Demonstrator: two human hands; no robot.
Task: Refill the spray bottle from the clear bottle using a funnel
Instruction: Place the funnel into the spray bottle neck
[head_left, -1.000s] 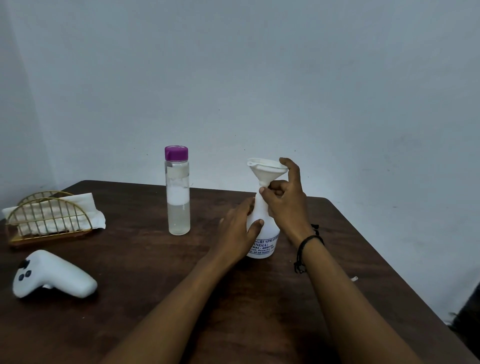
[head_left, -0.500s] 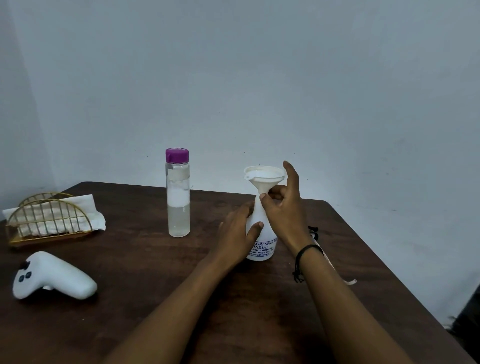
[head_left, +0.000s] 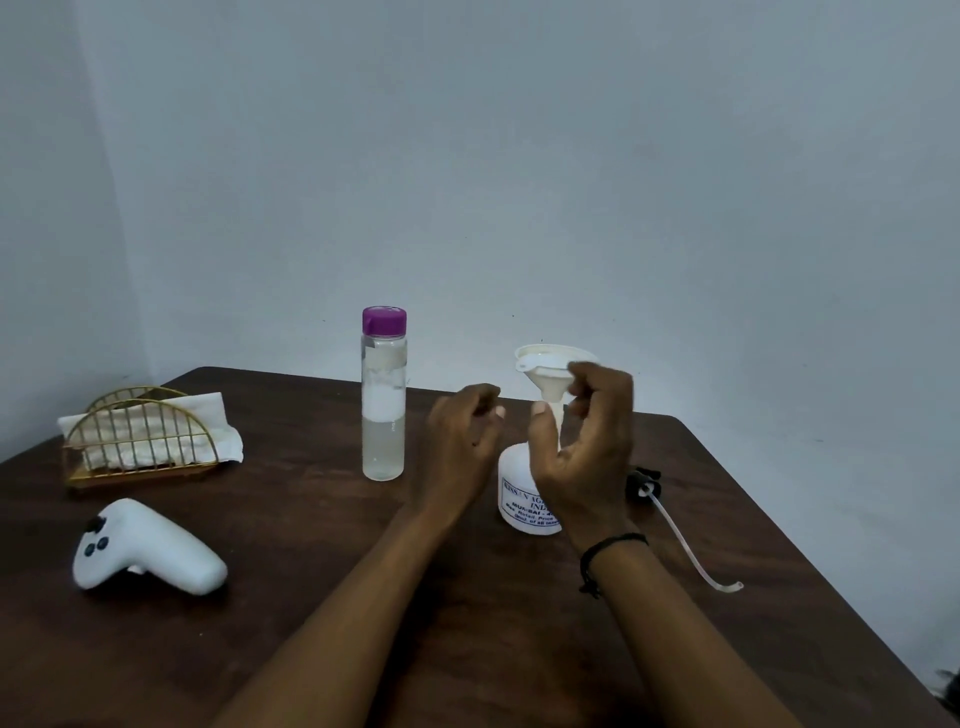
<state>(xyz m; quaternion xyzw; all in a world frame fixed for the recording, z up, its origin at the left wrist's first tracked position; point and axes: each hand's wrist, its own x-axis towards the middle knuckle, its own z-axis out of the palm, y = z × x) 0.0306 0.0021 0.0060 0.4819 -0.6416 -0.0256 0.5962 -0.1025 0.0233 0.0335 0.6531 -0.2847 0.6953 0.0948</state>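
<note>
White plastic funnel (head_left: 551, 368) sits in the neck of the white spray bottle (head_left: 522, 491), which stands on the dark wooden table (head_left: 467, 613) with no hand gripping it. The right hand (head_left: 587, 441) hovers beside the funnel stem, fingers loosely curled and apart, holding nothing; the left hand (head_left: 462, 431) hangs between the two bottles, fingers half curled and empty. The clear bottle (head_left: 383, 400), purple cap (head_left: 384, 320) on, stands just left of it. With neither bottle nor funnel steadied, a careless pour could tip the top-heavy funnel or topple the light bottle, spilling liquid across the table.
</note>
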